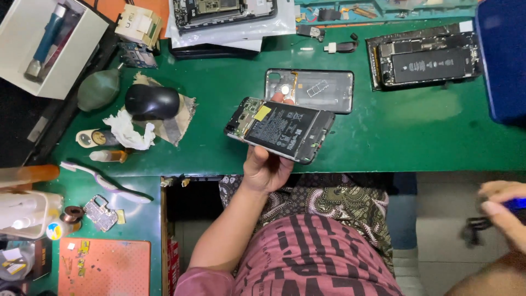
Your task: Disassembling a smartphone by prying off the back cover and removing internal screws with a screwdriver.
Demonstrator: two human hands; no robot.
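My left hand (pixel 266 167) holds an opened smartphone (pixel 279 130) above the front of the green mat (pixel 416 142). The phone's back is off, showing its black battery, a yellow tag and the circuit board at its left end. Just behind it a detached grey phone back cover (pixel 309 90) lies flat on the mat. Low at the far right, off the table, my right hand (pixel 504 211) is closed around a small object with a blue part and a dark dangling piece (pixel 475 226); it is blurred, and what it is I cannot tell.
A second opened phone (pixel 424 57) lies at the back right beside a blue box (pixel 501 55). On the left are a black mouse (pixel 152 101), crumpled tissue (pixel 129 131), a green blower (pixel 98 90), a toothbrush (pixel 104 183), a loose circuit board (pixel 101 212) and an orange mat (pixel 104 266).
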